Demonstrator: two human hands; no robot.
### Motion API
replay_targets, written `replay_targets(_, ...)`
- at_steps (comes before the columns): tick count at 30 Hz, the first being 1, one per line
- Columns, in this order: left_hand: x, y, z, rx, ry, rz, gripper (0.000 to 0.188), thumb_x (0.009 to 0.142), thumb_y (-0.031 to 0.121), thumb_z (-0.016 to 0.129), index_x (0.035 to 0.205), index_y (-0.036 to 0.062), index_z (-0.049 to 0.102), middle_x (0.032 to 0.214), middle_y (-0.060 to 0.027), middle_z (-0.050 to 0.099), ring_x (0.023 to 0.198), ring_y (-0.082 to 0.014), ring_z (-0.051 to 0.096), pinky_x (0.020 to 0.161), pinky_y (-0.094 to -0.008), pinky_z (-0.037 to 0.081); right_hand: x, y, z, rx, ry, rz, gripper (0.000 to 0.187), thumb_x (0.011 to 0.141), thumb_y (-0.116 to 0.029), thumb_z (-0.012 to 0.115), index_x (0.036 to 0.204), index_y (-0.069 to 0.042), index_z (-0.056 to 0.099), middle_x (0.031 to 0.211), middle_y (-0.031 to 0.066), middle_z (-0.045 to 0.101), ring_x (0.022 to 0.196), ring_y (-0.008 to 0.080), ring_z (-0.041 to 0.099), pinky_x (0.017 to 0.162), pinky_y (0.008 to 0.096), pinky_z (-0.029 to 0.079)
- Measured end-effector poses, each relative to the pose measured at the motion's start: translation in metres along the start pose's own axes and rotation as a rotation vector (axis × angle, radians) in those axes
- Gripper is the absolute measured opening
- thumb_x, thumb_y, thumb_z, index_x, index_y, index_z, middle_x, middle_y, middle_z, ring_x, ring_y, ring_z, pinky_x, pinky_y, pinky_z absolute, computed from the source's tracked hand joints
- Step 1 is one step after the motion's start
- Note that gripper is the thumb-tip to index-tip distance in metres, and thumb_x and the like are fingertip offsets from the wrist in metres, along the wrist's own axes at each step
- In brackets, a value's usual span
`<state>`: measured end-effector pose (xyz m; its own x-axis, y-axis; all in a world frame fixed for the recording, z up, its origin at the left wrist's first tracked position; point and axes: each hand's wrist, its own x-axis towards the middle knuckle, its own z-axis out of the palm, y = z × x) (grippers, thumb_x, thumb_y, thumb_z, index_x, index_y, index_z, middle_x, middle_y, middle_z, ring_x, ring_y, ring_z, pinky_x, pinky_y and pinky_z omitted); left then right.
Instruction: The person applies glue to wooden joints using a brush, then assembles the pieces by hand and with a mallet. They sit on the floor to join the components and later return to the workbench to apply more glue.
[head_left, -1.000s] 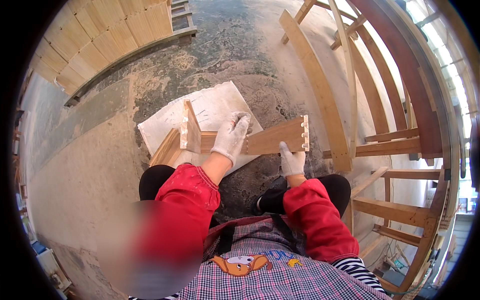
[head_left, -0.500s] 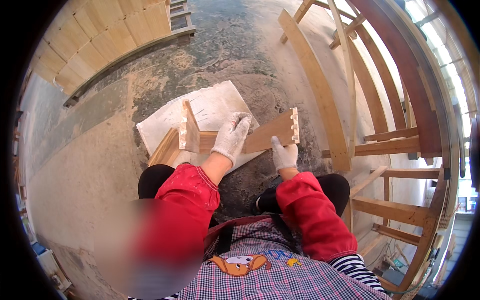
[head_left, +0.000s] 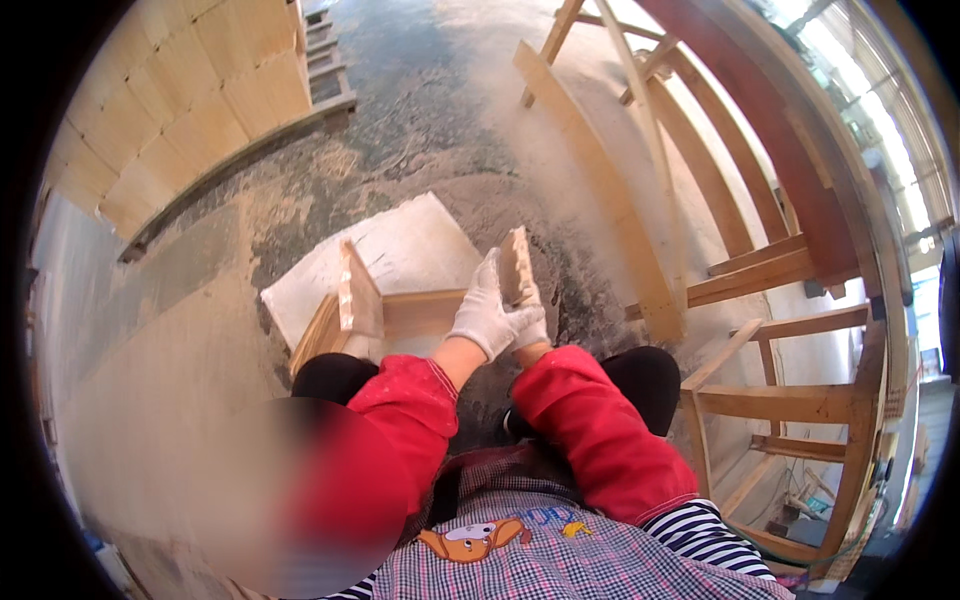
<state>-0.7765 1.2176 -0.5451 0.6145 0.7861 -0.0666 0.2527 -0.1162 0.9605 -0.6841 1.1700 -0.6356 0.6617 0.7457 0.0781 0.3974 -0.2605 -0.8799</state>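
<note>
Three wooden boards form an open U in front of me: a left board (head_left: 362,295) with notched edge, a back board (head_left: 425,313) across, and a right board (head_left: 518,262) with a toothed edge. My left hand (head_left: 484,318), in a white glove, presses its straightened fingers along the right board's inner face, the thumb reaching over the near edge. On the outer side my right hand (head_left: 531,328), also gloved, holds the same board; its fingers are mostly hidden behind the left hand and the board. The corner joint is covered by my left hand.
Under the boards lies a pale sheet (head_left: 420,230) on the stained floor. More wooden pieces (head_left: 312,328) rest by my left knee. A stack of light wood panels (head_left: 190,90) stands far left on a pallet. Wooden frames (head_left: 780,400) and a leaning plank (head_left: 600,190) are at right.
The right board has swung inward from slanting out to the right, and now stands nearly parallel to the left board. My right hand has moved left with it, close against my left hand.
</note>
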Motion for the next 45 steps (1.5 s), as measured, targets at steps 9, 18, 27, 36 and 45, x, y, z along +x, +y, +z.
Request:
replay_targets(9,0.027,-0.016,0.047,0.319,0.235,0.007,0.083,0.076,0.018,0.062,0.144,0.0019,0.016,0.143,-0.0237,0.031,0.127,-0.0395,0.039,0.104,-0.0416,0.037,0.042,-0.022,-0.096,-0.017,-0.471,-0.008,0.042,0.087,-0.022,0.057,0.124,-0.004,0.052,0.107,0.0088,0.061,0.092,0.0245,0.059,0.086,0.0338,0.048)
replay_targets(18,0.024,-0.020,0.043,0.461,0.202,-0.004,0.079,0.078,0.019,0.055,0.144,0.0008,0.016,0.144,-0.0252,0.029,0.130,-0.0386,0.037,0.106,-0.0408,0.035,0.114,-0.167,-0.449,1.466,-0.121,-0.419,0.051,0.079,-0.027,0.066,0.115,0.003,0.047,0.101,0.0123,0.059,0.091,0.0214,0.058,0.082,0.0322,0.050)
replay_targets(27,0.019,-0.008,0.036,0.771,0.250,0.149,0.071,0.086,0.026,0.043,0.146,0.0006,0.014,0.145,-0.0248,0.029,0.131,-0.0361,0.036,0.109,-0.0371,0.031,0.097,-0.149,-0.537,0.848,-0.020,-0.215,0.029,0.096,-0.029,0.052,0.111,-0.004,0.053,0.075,-0.0034,0.047,0.059,0.0051,0.046,0.051,0.0191,0.041)
replay_targets(36,0.018,-0.021,0.043,0.556,0.228,0.044,0.060,0.091,0.019,0.034,0.145,0.0006,0.017,0.147,-0.0238,0.026,0.135,-0.0340,0.028,0.113,-0.0370,0.022,0.017,-0.075,-0.339,0.219,-0.003,0.203,0.046,0.089,-0.017,0.060,0.132,-0.007,0.045,0.067,-0.0019,0.049,0.049,0.0064,0.041,0.042,0.0214,0.032)
replay_targets(45,0.013,-0.011,0.043,0.360,0.235,-0.054,0.065,0.090,0.023,0.044,0.144,-0.0016,0.019,0.146,-0.0227,0.029,0.133,-0.0347,0.032,0.110,-0.0361,0.029,-0.070,-0.186,-0.246,0.055,-0.290,-0.035,0.039,0.094,-0.018,0.054,0.130,-0.005,0.046,0.070,-0.0015,0.050,0.054,0.0053,0.042,0.049,0.0195,0.036)
